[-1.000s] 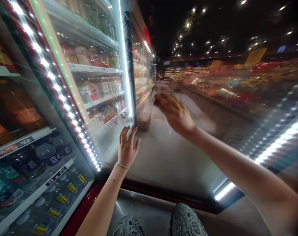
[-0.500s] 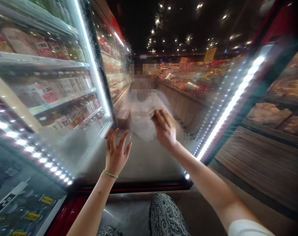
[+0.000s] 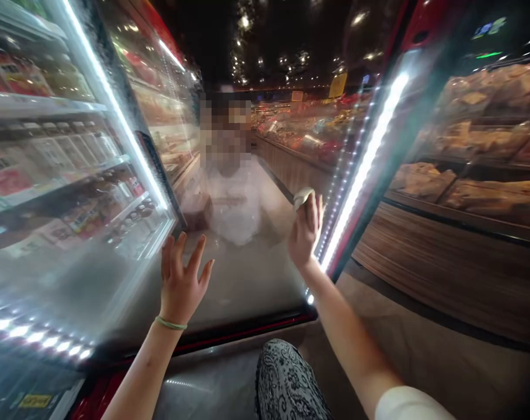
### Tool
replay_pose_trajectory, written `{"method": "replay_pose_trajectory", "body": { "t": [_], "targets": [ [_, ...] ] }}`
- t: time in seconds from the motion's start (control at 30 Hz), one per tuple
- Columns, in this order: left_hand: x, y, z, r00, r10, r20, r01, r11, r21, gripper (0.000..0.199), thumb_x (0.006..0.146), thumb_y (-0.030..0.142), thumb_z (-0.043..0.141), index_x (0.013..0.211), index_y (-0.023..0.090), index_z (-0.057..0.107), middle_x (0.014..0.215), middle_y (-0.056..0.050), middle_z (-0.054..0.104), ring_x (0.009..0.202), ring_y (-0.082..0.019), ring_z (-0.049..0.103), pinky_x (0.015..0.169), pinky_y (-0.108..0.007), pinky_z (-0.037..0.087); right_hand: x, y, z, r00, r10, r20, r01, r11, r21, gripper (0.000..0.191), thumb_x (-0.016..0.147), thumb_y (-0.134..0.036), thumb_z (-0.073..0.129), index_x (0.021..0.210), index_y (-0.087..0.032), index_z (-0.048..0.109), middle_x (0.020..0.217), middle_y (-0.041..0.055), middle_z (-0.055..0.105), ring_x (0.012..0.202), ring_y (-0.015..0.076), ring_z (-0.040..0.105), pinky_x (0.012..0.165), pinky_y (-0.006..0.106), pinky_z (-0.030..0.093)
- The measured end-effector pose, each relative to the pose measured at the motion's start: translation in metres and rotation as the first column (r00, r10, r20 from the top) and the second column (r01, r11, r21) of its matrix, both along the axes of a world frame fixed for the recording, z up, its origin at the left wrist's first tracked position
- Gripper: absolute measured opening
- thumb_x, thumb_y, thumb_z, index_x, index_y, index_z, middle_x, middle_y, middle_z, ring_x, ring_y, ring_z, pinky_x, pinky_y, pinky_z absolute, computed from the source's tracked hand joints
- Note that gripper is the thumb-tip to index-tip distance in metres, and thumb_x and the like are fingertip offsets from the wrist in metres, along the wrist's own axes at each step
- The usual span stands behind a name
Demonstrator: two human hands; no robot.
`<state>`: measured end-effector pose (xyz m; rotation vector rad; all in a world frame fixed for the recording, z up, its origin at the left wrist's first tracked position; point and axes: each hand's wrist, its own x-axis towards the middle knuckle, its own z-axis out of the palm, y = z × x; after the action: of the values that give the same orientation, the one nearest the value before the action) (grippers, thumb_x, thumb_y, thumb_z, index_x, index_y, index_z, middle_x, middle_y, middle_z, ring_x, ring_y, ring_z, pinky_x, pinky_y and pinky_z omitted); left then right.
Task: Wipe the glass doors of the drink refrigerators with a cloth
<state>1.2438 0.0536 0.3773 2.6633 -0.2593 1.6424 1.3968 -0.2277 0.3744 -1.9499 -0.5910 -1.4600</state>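
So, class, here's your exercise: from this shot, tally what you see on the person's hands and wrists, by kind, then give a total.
Hands: 2 (left hand, open; right hand)
Bracelets: 1 (green bracelet, on the left wrist)
Cloths: 1 (white cloth, crumpled, in the right hand)
Total: 4

hands [image 3: 180,280] [image 3: 306,230] — 2 | white cloth [image 3: 303,198] — 1 | glass door [image 3: 243,274] — 1 | wristband [image 3: 171,323] — 1

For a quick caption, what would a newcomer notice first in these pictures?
The raised hands catch the eye at centre: the right hand holds a white cloth or tissue up by the glass door, and the left hand is spread open. A bright LED strip runs along the door's right edge.
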Motion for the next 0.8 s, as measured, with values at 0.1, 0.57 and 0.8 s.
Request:
{"method": "replay_pose_trajectory", "body": {
  "t": [0.1, 0.57, 0.8],
  "targets": [
    [0.002, -0.007, 0.003, 0.999, -0.037, -0.016, 0.037, 0.999, 0.0, 0.081, 0.091, 0.029, 0.072, 0.161, 0.033, 0.033, 0.162, -0.015, 0.037, 0.153, -0.042, 0.032, 0.121, -0.064, 0.037, -0.018, 0.006, -0.063, 0.999, -0.037, 0.007, 0.037, 0.991, -0.129, 0.056, 0.098, -0.013, 0.039, 0.15, -0.027, 0.055, 0.152, 0.0139, 0.056, 0.153, 0.0358, 0.034, 0.118, 0.069, 0.039],
    [0.023, -0.037, -0.005, 0.999, -0.044, -0.009, 0.044, 0.998, 0.038, 0.082, 0.09, 0.031, 0.074, 0.161, 0.029, 0.033, 0.161, -0.019, 0.038, 0.153, -0.043, 0.031, 0.122, -0.065, 0.031, -0.037, -0.053, -0.128, 0.906, -0.391, -0.162, 0.354, 0.91, -0.215, 0.052, 0.098, -0.01, 0.04, 0.148, -0.011, 0.053, 0.156, 0.023, 0.05, 0.15, 0.0341, 0.042, 0.118, 0.056, 0.045],
    [0.026, -0.034, -0.005, 0.999, -0.046, 0.008, 0.045, 0.996, 0.076, 0.082, 0.088, 0.031, 0.076, 0.16, 0.026, 0.037, 0.158, -0.02, 0.04, 0.153, -0.042, 0.031, 0.124, -0.062, 0.031, -0.024, -0.055, -0.143, 0.938, -0.276, -0.21, 0.265, 0.961, -0.08, 0.059, 0.097, -0.004, 0.034, 0.153, -0.015, 0.048, 0.157, 0.0196, 0.049, 0.151, 0.0329, 0.041, 0.12, 0.06, 0.041]
  ]
}}
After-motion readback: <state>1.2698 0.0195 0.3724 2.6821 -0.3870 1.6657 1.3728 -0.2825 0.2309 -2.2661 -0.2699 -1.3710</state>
